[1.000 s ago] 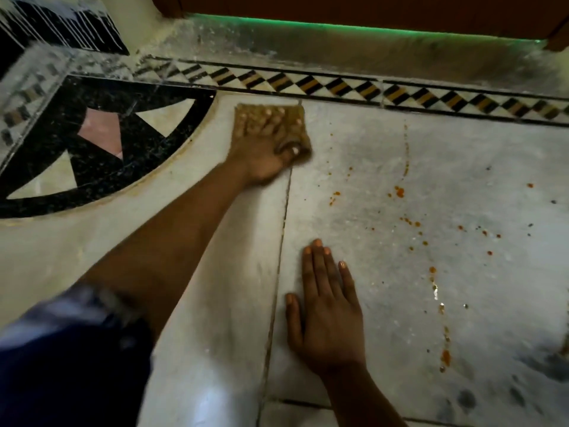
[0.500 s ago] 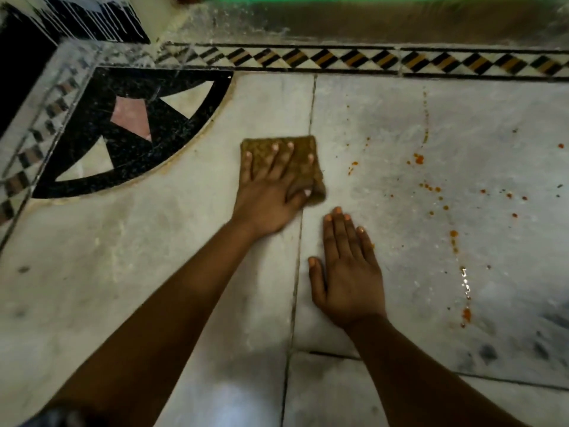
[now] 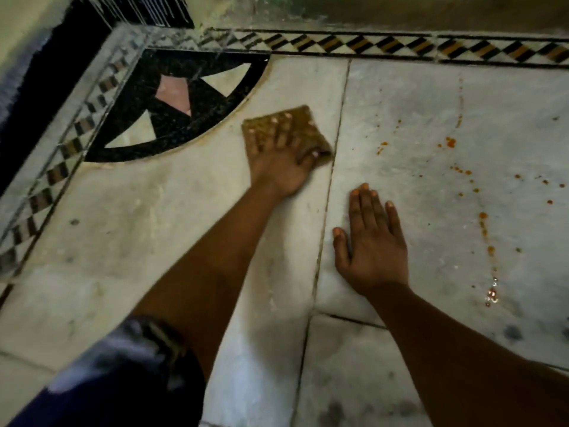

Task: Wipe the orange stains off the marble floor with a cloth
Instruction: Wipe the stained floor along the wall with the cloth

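Head view looks down on a pale marble floor [image 3: 154,229] crossed by thin dark joints. Left hand [image 3: 281,163], at centre frame, lies flat on a folded brown cloth [image 3: 303,118], its fingers straight and spread over the fabric, the thumb pressing the cloth's lower right corner; nothing is curled round it. This cloth sits just left of a long joint, near the curved edge of a black inlay [image 3: 184,112] in the upper left of the frame. Right hand [image 3: 374,248], lower and right of centre, rests palm down on the bare slab, fingers straight and close together, holding nothing. Orange stains [image 3: 451,142] are scattered in a loose trail down the right side of the frame, well apart from the cloth. A checkered border [image 3: 400,46] runs along the top.
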The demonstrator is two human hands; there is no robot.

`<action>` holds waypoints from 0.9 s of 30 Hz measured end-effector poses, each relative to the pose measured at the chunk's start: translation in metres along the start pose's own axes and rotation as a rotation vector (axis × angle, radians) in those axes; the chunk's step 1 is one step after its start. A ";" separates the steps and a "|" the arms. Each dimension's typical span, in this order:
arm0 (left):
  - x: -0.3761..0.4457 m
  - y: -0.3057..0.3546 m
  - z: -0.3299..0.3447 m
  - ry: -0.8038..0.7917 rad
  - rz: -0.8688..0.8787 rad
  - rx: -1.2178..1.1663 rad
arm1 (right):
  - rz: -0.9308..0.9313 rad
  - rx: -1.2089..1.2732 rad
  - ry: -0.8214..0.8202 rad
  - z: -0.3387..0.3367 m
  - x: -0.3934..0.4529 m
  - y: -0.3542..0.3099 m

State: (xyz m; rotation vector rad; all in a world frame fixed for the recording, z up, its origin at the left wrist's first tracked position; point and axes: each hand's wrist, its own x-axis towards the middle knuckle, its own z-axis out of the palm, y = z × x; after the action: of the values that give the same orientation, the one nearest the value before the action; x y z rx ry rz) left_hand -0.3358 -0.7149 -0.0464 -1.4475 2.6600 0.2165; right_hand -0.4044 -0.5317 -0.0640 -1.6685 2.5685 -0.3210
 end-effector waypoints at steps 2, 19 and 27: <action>-0.044 0.003 0.005 0.019 0.115 0.042 | -0.005 0.003 0.001 -0.001 -0.002 -0.001; -0.101 0.003 0.021 0.067 0.131 0.012 | -0.035 0.008 -0.012 -0.001 -0.004 -0.003; -0.094 -0.090 0.011 0.034 -0.069 -0.017 | -0.039 0.027 -0.016 0.001 -0.006 -0.002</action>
State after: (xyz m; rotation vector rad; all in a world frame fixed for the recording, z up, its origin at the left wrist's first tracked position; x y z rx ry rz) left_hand -0.2094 -0.6841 -0.0485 -1.5587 2.6349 0.2108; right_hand -0.4004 -0.5272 -0.0647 -1.7068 2.5110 -0.3415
